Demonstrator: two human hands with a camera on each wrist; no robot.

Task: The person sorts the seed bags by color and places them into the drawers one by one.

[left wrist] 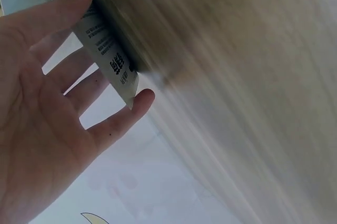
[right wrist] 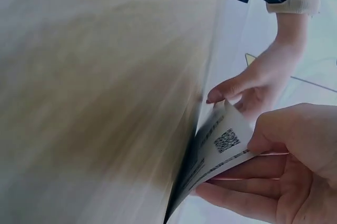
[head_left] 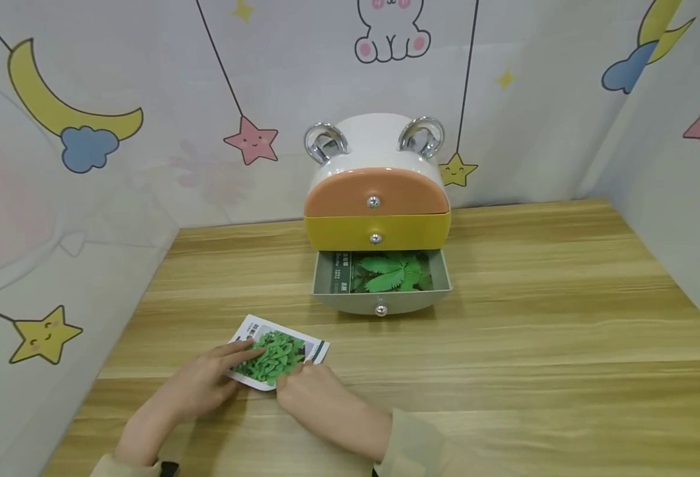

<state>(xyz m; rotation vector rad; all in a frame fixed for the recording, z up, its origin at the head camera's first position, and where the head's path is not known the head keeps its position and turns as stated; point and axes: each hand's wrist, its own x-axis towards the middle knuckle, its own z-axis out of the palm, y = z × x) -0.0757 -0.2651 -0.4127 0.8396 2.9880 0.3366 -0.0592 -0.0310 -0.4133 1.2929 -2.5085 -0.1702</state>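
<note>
A white seed packet [head_left: 278,354] with a green leafy picture lies tilted at the front left of the table, its far right corner pointing toward the drawers. My left hand [head_left: 203,381] spreads its fingers over the packet's left part. In the left wrist view, the thumb [left wrist: 63,13] is on the printed back, with the other fingers behind the packet. At the packet's near right edge, my right hand [head_left: 320,397] pinches it. The right wrist view shows the right thumb [right wrist: 268,132] beside a square code on the packet's lifted back.
A small animal-shaped drawer cabinet [head_left: 379,149] with chrome ears stands at the back. Its orange [head_left: 350,189] and yellow drawers [head_left: 338,232] are closed. The grey bottom drawer [head_left: 412,302] is pulled out, with another leafy packet [head_left: 391,271] inside. Printed cloth walls [head_left: 165,86] enclose the table.
</note>
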